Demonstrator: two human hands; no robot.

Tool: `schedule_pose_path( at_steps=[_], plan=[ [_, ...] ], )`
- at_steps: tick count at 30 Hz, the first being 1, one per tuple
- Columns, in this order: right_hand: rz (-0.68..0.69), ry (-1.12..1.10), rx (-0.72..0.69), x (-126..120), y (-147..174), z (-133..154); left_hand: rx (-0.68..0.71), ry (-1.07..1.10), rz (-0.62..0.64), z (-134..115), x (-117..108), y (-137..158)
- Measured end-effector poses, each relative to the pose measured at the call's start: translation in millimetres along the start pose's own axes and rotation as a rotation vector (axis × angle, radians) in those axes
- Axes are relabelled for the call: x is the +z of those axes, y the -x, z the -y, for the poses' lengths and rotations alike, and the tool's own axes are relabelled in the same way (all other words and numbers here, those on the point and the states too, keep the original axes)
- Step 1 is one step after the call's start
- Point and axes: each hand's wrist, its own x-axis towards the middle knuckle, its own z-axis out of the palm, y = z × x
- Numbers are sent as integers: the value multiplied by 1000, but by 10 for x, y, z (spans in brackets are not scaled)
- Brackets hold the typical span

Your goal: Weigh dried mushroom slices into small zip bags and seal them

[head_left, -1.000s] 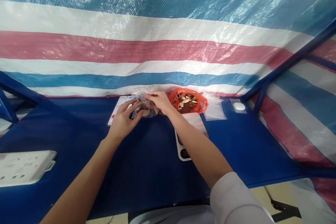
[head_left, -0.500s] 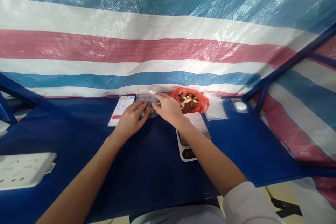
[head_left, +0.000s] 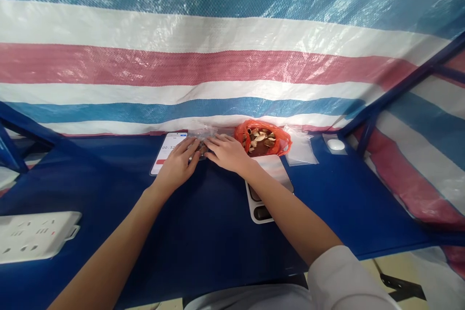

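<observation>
A clear plastic bag [head_left: 200,147] with brown pieces inside lies at the back of the blue table, mostly covered by my fingers. From the left, my left hand [head_left: 178,163] has curved fingers and thumb on the bag. Its right side is under my right hand [head_left: 228,153], whose fingers bend over it, close to the left fingertips. A phone [head_left: 166,151] with a running timer lies just left of my left hand. Behind my right wrist sits an orange-red plastic bag [head_left: 283,143] holding pale and brown dried pieces. A white kitchen scale [head_left: 257,210] is partly hidden beneath my right forearm.
Flat clear bags [head_left: 301,147] lie right of the orange-red bag, and a small white round object [head_left: 335,145] on clear plastic is farther right. A white power strip [head_left: 38,236] is at the left. A striped tarp [head_left: 218,68] hangs behind the blue table [head_left: 203,247].
My right hand has come down lower and flatter over the clear bag, its fingers nearer my left hand. My left hand has barely moved. The view has shifted slightly.
</observation>
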Motion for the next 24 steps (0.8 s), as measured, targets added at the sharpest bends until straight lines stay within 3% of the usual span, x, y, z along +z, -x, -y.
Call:
schedule_pose_path(
  at_steps=[15, 24],
  plan=[
    [-27, 64, 9, -30, 24, -79, 43, -22, -29, -31, 118, -3],
    [-117, 75, -11, -230, 318, -133, 6, -200, -84, -366, 54, 14]
  ],
)
